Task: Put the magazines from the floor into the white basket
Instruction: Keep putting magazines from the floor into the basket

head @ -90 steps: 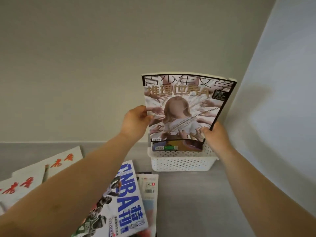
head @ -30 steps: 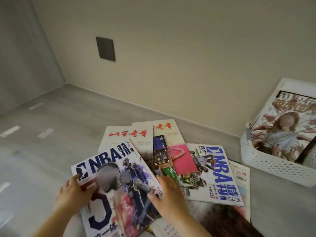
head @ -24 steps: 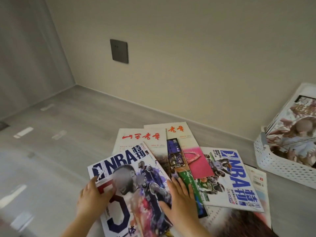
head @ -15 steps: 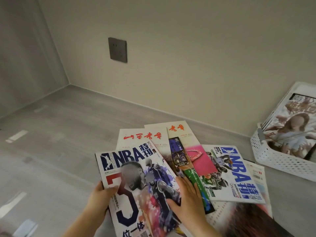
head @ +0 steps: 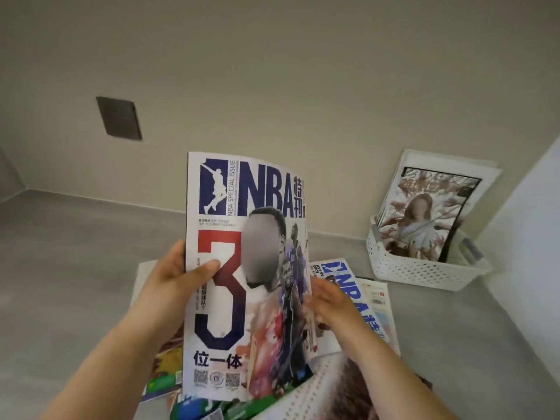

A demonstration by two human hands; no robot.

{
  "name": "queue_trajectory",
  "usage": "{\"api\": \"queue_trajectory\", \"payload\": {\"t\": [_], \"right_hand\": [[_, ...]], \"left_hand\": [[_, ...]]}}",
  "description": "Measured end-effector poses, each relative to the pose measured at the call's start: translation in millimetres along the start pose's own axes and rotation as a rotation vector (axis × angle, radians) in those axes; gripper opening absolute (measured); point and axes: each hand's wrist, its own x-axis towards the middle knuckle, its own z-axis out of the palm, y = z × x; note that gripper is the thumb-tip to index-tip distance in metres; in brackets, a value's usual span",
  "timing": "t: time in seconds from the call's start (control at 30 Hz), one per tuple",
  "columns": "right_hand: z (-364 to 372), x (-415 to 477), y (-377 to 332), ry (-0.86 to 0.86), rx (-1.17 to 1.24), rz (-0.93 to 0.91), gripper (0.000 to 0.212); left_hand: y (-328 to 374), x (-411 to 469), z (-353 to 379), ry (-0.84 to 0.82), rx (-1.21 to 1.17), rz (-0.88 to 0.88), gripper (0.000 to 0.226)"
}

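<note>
Grey floor [head: 75,268], beige wall [head: 272,71], a corner at the right: that is the room as I log it from the head camera. Item one, left hand [head: 169,280]: thumb [head: 203,268] laid across the cover, the other fingers behind the page, pinching the left edge of the NBA magazine [head: 242,298], which stands upright and clear of the floor, cover toward me, with a large numeral 3 on it. Item two, right hand [head: 330,301]: fingers spread and loosely extended at the magazine's right edge; whether they press the back cover or only sit beside it I cannot tell, since the page hides the fingertips. Item three, white basket [head: 418,274]: perforated walls, set on the floor in the corner, well apart from the held magazine, up and to the right. It holds an illustrated magazine [head: 424,219] standing tilted back against the wall, with other pages behind it. Item four, remaining pile on the floor: a second NBA issue [head: 348,286] lying flat just right of the held one, a pale magazine [head: 380,301] under it, green-edged covers [head: 194,407] below the left forearm. The raised magazine blocks most of this pile from view. Item five, dark wall plate [head: 119,118], upper left on the wall.
</note>
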Motion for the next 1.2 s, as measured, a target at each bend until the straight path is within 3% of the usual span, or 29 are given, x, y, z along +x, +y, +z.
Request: {"api": "queue_trajectory", "payload": {"t": [0.17,0.33,0.5,0.57,0.7,0.9,1.2], "right_hand": [[-82.1,-7.2,-24.3,0.219,-0.043,-0.086,0.012],[-164.7,-4.3,-53.8,0.465,-0.24,-0.259,0.025],[-258.6,19.1,-83.4,0.684,-0.281,-0.345,0.008],[-289.4,31.9,-86.5,0.741,-0.293,-0.362,0.011],[-333.2,59.7,-75.0,0.785,-0.277,-0.315,0.02],[-372.7,87.8,-43.6,0.773,-0.253,-0.25,0.012],[-375.9,111.2,-20.6,0.682,-0.295,-0.173,0.016]], "left_hand": [[18.8,36.7,71.5,-0.051,0.099,0.122,0.033],[32.8,91.1,161.4,-0.039,0.257,0.268,0.027],[43.4,146.3,252.1,-0.085,0.317,0.316,0.029],[40.4,163.7,285.5,-0.094,0.307,0.281,0.03],[18.5,192.3,334.6,-0.109,0.295,0.191,0.029],[-18.0,216.0,370.6,-0.146,0.32,0.102,0.029],[-46.2,237.0,376.4,-0.061,0.397,0.098,0.027]]}}
